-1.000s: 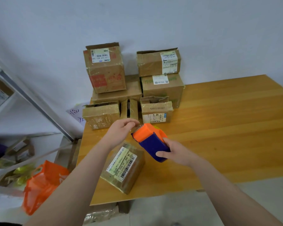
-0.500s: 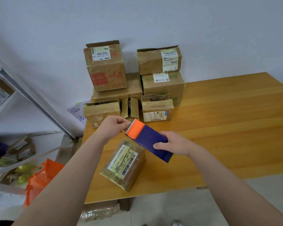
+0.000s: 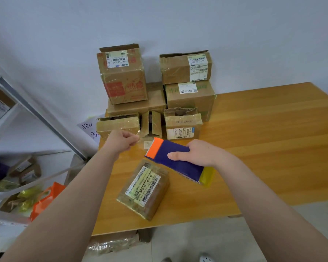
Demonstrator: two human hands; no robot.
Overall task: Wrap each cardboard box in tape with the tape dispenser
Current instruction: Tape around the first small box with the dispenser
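My right hand grips a blue and orange tape dispenser with a yellowish tape roll at its rear, held above the wooden table. My left hand is pinched shut on the clear tape end, stretched out from the dispenser's orange front. A small cardboard box with a barcode label lies on the table below the dispenser, wrapped in shiny tape. Several more cardboard boxes are stacked at the table's back against the wall.
A metal shelf frame stands at the left with boxes on it. An orange plastic bag lies on the floor by the table's left corner. Another taped box sits under the table's front edge.
The dispenser has tilted from upright to flat, and my right hand moved it right. My left hand has pulled the tape end away to the left, so a strip now spans between them.
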